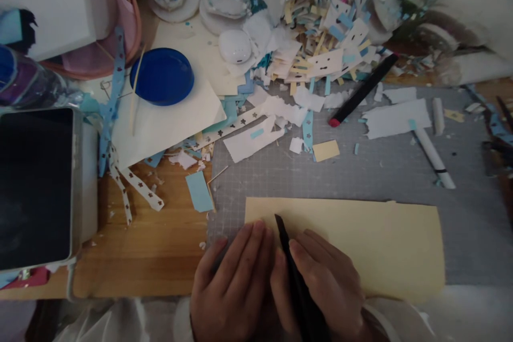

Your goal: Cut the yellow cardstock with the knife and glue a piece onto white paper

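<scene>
A pale yellow sheet of paper [395, 248] lies on the grey cutting mat [280, 181], close to me. My left hand [236, 280] rests flat on the sheet's left end and the mat, fingers stretched out. Beside it, my right hand [320, 283] grips a black craft knife [294, 267]. The knife's slanted dark tip points away from me over the sheet's left part. Whether the tip touches the paper I cannot tell. My palms hide the sheet's near left corner.
Paper scraps and small cut cards [326, 61] crowd the mat's far side, with a black marker [363, 91] and a white pen [433, 155]. At left are a blue round lid [164, 77], a tablet [36, 187] and a pink case [128, 37].
</scene>
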`<state>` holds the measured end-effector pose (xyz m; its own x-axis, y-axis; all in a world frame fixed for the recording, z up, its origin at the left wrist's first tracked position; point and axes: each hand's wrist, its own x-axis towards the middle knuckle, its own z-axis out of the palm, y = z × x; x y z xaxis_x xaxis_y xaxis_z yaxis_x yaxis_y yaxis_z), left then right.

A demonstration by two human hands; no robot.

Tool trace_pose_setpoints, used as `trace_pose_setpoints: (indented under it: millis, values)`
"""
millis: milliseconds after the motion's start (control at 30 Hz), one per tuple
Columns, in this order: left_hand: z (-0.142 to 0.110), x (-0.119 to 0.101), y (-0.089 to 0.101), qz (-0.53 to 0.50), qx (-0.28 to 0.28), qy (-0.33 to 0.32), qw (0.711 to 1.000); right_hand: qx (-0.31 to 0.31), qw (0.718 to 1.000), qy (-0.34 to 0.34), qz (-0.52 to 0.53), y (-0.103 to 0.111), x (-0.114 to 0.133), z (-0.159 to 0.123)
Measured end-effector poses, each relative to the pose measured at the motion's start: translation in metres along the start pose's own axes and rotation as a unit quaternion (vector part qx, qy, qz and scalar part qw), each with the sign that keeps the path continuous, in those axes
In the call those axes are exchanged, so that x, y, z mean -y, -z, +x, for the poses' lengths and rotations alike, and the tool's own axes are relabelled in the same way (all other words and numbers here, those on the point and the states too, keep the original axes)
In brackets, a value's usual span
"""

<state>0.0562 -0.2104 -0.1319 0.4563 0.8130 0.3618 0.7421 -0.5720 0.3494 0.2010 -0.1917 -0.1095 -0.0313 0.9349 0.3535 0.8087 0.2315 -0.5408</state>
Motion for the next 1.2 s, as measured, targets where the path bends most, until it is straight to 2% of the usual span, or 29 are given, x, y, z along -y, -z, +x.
trace_pose_setpoints:
  millis: [100,267,433,500,567,667,767,967,1200]
  values:
    - [-0.001,0.000,-0.001,0.003,0.003,-0.001,1.000,0.025,0.995,0.060,-0.078,0.000,0.000,-0.004]
    - [0.000,-0.001,0.000,0.005,0.000,0.002,1.000,0.065,0.990,0.055,-0.114,0.001,0.000,-0.008]
    - [-0.001,-0.001,-0.001,0.008,0.001,0.006,1.000,0.032,0.993,0.079,-0.086,-0.001,-0.001,-0.008]
    - [-0.003,0.000,-0.002,0.014,-0.002,-0.006,1.000,0.005,0.998,0.047,-0.044,-0.001,-0.002,-0.010]
    - [-0.005,0.001,-0.004,0.026,-0.014,-0.023,0.999,-0.010,0.999,-0.026,0.022,-0.001,-0.003,-0.015]
    - [-0.007,0.002,-0.006,0.039,-0.029,-0.035,0.998,-0.023,0.987,-0.121,0.103,0.002,-0.004,-0.022]
    - [-0.007,0.002,-0.007,0.039,-0.038,-0.036,0.998,-0.041,0.973,-0.161,0.158,0.006,-0.004,-0.022]
    - [-0.005,0.001,-0.006,0.037,-0.032,-0.033,0.998,-0.041,0.966,-0.161,0.199,0.011,-0.002,-0.010]
    - [-0.002,-0.001,-0.007,0.042,-0.037,-0.025,0.998,-0.006,0.969,-0.149,0.196,0.013,-0.006,-0.014]
